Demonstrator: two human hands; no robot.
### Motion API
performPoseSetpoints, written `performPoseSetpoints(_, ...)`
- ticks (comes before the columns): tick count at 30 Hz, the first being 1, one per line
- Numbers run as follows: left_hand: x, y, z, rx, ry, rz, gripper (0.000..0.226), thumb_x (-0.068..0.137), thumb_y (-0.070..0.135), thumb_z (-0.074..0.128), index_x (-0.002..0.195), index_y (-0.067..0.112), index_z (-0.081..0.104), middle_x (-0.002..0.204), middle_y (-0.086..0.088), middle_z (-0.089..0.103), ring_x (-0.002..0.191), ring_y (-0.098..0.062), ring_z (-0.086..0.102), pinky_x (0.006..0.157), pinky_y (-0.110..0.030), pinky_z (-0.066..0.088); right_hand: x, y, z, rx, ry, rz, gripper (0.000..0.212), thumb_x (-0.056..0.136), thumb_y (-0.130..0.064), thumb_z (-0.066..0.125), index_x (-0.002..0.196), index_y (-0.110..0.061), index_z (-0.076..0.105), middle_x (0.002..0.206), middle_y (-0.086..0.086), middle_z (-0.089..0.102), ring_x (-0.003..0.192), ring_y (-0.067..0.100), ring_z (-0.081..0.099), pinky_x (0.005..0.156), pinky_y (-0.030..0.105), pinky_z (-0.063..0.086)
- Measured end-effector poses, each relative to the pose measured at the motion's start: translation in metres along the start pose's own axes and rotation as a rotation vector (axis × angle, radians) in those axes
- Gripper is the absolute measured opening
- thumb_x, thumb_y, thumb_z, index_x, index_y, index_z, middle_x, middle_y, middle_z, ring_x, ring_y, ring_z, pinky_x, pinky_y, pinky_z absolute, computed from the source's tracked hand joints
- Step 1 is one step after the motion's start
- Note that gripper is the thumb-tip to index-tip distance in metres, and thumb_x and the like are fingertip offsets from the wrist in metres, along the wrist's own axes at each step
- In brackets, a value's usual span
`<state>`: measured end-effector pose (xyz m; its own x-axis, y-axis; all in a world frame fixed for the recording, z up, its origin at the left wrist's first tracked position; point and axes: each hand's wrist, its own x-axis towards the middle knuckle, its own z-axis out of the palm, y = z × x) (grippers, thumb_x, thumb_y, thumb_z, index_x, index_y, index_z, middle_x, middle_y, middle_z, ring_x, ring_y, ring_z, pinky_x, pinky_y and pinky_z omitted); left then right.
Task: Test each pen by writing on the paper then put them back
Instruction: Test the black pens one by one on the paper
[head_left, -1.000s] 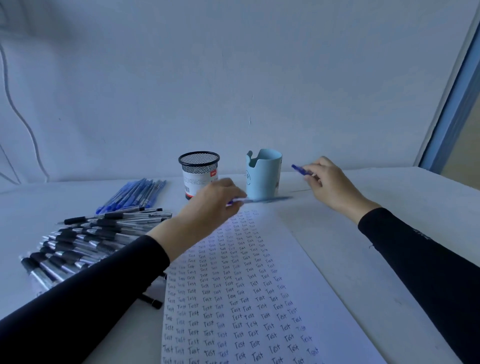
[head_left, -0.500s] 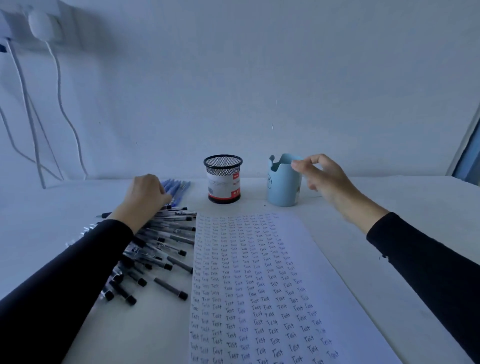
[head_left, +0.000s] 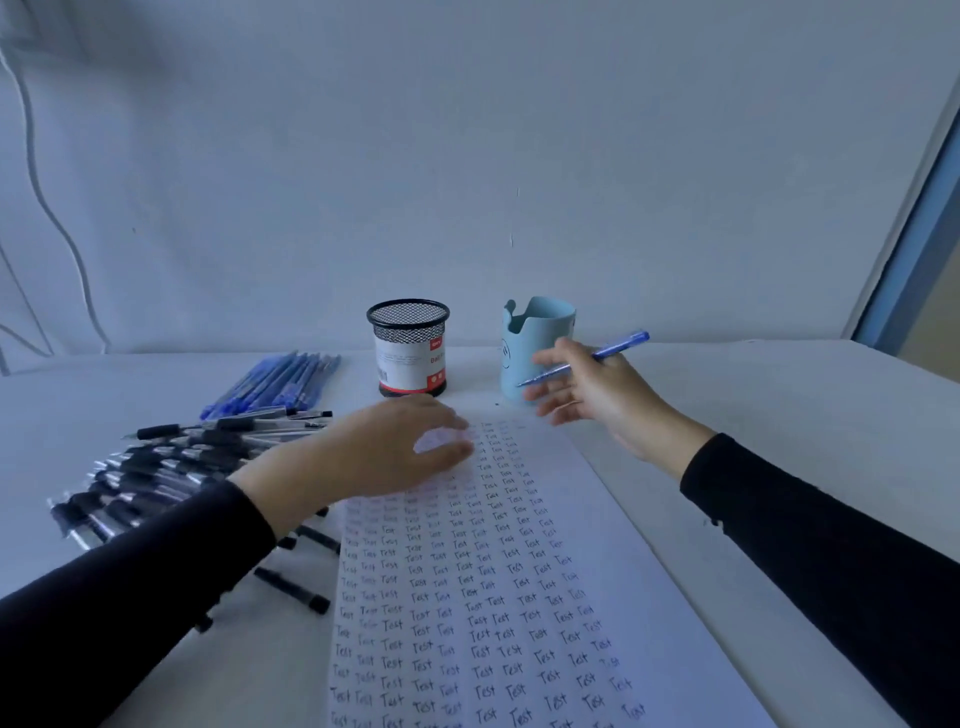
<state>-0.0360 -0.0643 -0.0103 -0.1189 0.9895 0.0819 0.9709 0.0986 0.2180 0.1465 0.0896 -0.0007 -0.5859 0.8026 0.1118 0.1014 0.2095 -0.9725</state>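
Blue pen (head_left: 582, 361) sits in our right hand (head_left: 602, 405), over the far side of the table (head_left: 779, 405), just right of the light-blue cup (head_left: 540, 332), tip aimed left twd the cup wall. Grip looks slack: pen caught btwn thumb and upper fingers, other fingers splayed, not a writing hold yet. Our left hand (head_left: 384, 452) lies flat on the top-left of the paper (head_left: 519, 597), fingers stretched, holding nothing, just pinning the sheet.

Risks, as we judge them:
1) w/ so loose a hold, pen could slip while we re-seat it for writing and roll away.
2) Tip is v. near the cup; a quick swing could nudge or topple it.
3) Paper is packed w/ "Test" marks nearly to the top; free room seems only along the right margin, so a new mark may land on an old one and hide whether ink flows.
4) Our left sleeve (head_left: 130, 597) overhangs the black pens (head_left: 171, 467); pulling back could scatter them into the blue pile (head_left: 275, 382), mixing tested w/ untested.
5) If left hand lifts early, sheet may skid under the stroke.
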Motion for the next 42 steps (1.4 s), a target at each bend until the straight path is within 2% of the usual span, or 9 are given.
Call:
performPoseSetpoints(3, -0.003, 0.013, 0.006, 0.046, -0.081, -0.008, 0.058, 0.088, 0.075, 0.030, 0.141, 0.051, 0.037, 0.154, 0.026, 0.027, 0.139, -0.005, 0.034, 0.115, -0.040, 0.031, 0.001, 0.007, 0.005, -0.039, -0.014, -0.021, 0.047, 0.102, -0.046, 0.043, 0.096, -0.006, 0.068, 0.078, 0.008, 0.074, 0.064, 0.017, 0.067, 0.057, 0.025, 0.052)
performPoseSetpoints(7, -0.008, 0.017, 0.010, 0.089, -0.137, -0.004, 0.061, 0.091, 0.073, 0.021, 0.148, 0.052, 0.021, 0.159, 0.023, 0.014, 0.145, -0.006, 0.022, 0.117, -0.037, 0.025, 0.000, 0.019, 0.011, -0.220, 0.084, -0.105, 0.038, 0.086, -0.042, 0.071, 0.064, -0.016, 0.054, 0.058, -0.002, 0.065, 0.051, 0.009, 0.053, 0.049, 0.017, 0.041)
performPoseSetpoints(9, -0.009, 0.020, 0.010, 0.109, -0.134, 0.004, 0.060, 0.092, 0.071, 0.019, 0.149, 0.052, 0.018, 0.160, 0.022, 0.012, 0.145, -0.006, 0.021, 0.114, -0.035, 0.025, 0.003, 0.024, 0.014, -0.286, 0.133, -0.132, 0.040, 0.084, -0.031, 0.073, 0.056, -0.016, 0.049, 0.049, -0.005, 0.058, 0.047, 0.008, 0.049, 0.047, 0.013, 0.038)
performPoseSetpoints(14, -0.008, 0.023, 0.008, 0.140, -0.141, 0.002, 0.056, 0.095, 0.066, 0.021, 0.149, 0.052, 0.018, 0.160, 0.020, 0.013, 0.145, -0.007, 0.023, 0.111, -0.033, 0.026, 0.006, 0.027, 0.023, -0.283, 0.194, -0.172, 0.027, 0.081, -0.013, 0.064, 0.061, 0.003, 0.056, 0.046, 0.001, 0.058, 0.043, 0.004, 0.050, 0.045, 0.013, 0.038)
performPoseSetpoints(19, -0.007, 0.023, 0.008, 0.140, -0.157, 0.011, 0.055, 0.094, 0.068, 0.019, 0.147, 0.055, 0.017, 0.160, 0.019, 0.013, 0.143, -0.010, 0.028, 0.110, -0.035, 0.029, 0.009, 0.031, 0.023, -0.300, 0.171, -0.187, 0.029, 0.080, -0.013, 0.066, 0.055, -0.008, 0.051, 0.046, 0.004, 0.057, 0.044, 0.009, 0.052, 0.049, 0.019, 0.046)
performPoseSetpoints(24, -0.006, 0.018, 0.010, 0.132, -0.146, 0.015, 0.056, 0.092, 0.070, 0.019, 0.146, 0.057, 0.018, 0.160, 0.020, 0.013, 0.142, -0.010, 0.030, 0.109, -0.034, 0.030, 0.010, 0.031, 0.026, -0.306, 0.150, -0.201, 0.032, 0.080, -0.012, 0.067, 0.053, -0.010, 0.049, 0.046, 0.004, 0.055, 0.047, 0.013, 0.058, 0.052, 0.023, 0.049)
performPoseSetpoints(31, -0.006, 0.019, 0.011, 0.130, -0.140, 0.019, 0.057, 0.092, 0.070, 0.019, 0.147, 0.057, 0.018, 0.160, 0.019, 0.013, 0.142, -0.010, 0.030, 0.109, -0.034, 0.031, 0.009, 0.031, 0.025, -0.316, 0.158, -0.211, 0.026, 0.079, -0.009, 0.065, 0.058, -0.001, 0.052, 0.050, 0.011, 0.054, 0.045, 0.011, 0.057, 0.050, 0.020, 0.048)
performPoseSetpoints(36, -0.006, 0.018, 0.011, 0.120, -0.141, 0.016, 0.056, 0.092, 0.070, 0.019, 0.146, 0.057, 0.018, 0.160, 0.020, 0.013, 0.142, -0.010, 0.030, 0.109, -0.034, 0.031, 0.008, 0.029, 0.025, -0.328, 0.146, -0.196, 0.031, 0.078, -0.010, 0.066, 0.053, -0.009, 0.047, 0.045, 0.004, 0.051, 0.040, 0.007, 0.053, 0.045, 0.016, 0.043)
performPoseSetpoints(42, -0.007, 0.019, 0.010, 0.115, -0.139, 0.018, 0.056, 0.092, 0.070, 0.019, 0.146, 0.058, 0.018, 0.160, 0.020, 0.012, 0.143, -0.009, 0.028, 0.110, -0.033, 0.030, 0.007, 0.028, 0.025, -0.324, 0.160, -0.214, 0.030, 0.079, -0.008, 0.065, 0.055, -0.006, 0.048, 0.048, 0.009, 0.051, 0.037, 0.005, 0.049, 0.044, 0.013, 0.040)
